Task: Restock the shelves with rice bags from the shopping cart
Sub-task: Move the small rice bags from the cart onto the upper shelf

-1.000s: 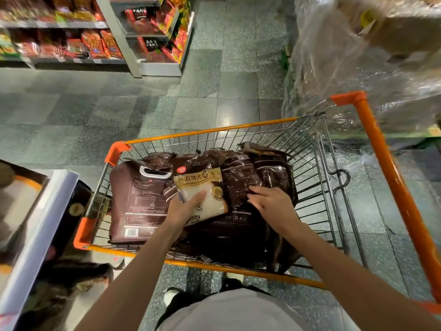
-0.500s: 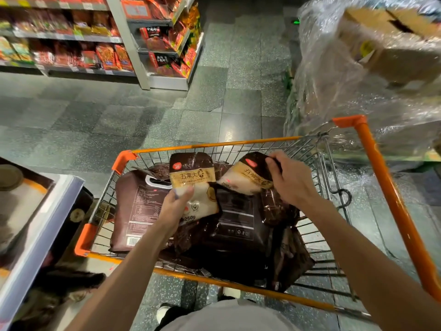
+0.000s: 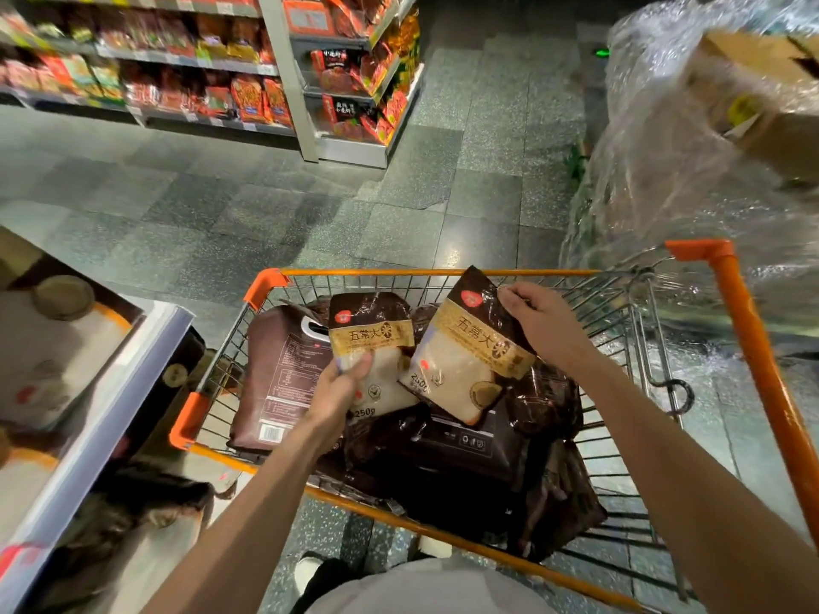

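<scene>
An orange-framed wire shopping cart (image 3: 443,273) stands in front of me, filled with dark brown rice bags. My left hand (image 3: 341,387) grips a small brown and gold rice bag (image 3: 372,339) by its lower edge, upright above the load. My right hand (image 3: 540,319) pinches the top corner of a second small rice bag (image 3: 465,370), tilted and lifted beside the first. A large brown rice bag with a white handle (image 3: 279,383) lies at the cart's left. More dark bags (image 3: 465,463) are piled beneath.
A white-edged shelf (image 3: 102,427) with boxed goods sits close at my left. Shelves of red snack packets (image 3: 248,95) stand across the grey tiled aisle. A pallet of plastic-wrapped cardboard boxes (image 3: 709,126) rises at the right, just beyond the cart.
Both hands have lifted a small rice bag each out of the pile. The right hand's bag rose from flat among the load to tilted upright. The view has tipped upward.
</scene>
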`<state>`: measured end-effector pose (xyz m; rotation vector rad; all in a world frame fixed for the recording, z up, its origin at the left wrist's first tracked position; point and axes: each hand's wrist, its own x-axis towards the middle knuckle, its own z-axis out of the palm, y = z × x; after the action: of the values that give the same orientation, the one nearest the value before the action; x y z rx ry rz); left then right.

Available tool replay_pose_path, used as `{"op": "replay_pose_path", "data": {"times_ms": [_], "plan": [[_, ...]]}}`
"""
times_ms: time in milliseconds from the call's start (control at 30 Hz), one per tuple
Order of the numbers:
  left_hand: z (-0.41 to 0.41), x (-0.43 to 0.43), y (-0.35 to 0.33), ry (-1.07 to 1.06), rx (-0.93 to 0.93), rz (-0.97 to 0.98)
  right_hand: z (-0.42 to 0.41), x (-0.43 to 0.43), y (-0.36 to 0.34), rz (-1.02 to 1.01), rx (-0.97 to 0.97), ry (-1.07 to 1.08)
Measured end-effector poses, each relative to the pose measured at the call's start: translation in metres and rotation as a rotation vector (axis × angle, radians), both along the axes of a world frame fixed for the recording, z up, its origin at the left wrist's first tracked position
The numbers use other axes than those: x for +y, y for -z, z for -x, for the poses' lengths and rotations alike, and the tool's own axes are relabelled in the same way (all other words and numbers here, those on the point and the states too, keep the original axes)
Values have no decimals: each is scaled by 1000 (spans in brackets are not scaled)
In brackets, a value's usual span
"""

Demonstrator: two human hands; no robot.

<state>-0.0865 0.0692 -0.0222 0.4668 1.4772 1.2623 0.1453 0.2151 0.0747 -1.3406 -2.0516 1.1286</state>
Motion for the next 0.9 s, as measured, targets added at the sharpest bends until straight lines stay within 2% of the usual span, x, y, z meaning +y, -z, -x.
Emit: {"op": "replay_pose_path", "data": {"times_ms": [167, 333, 433, 533, 767, 900], "plan": [[-8, 5, -11, 39, 79, 133, 28, -1, -8, 100, -136, -341], [-17, 1, -19, 116, -70, 152, 75, -4, 17, 90, -190, -358], [-15, -8, -19, 186, 42, 154, 97, -6, 44, 45, -247, -351], [-10, -17, -19, 281, 120, 192, 106, -8, 60, 43, -217, -301], [5, -38, -13, 195, 237, 90, 138, -20, 66, 87, -103, -333], [19, -49, -16, 73, 256, 104, 165, -30, 69, 103, -66, -382]]}}
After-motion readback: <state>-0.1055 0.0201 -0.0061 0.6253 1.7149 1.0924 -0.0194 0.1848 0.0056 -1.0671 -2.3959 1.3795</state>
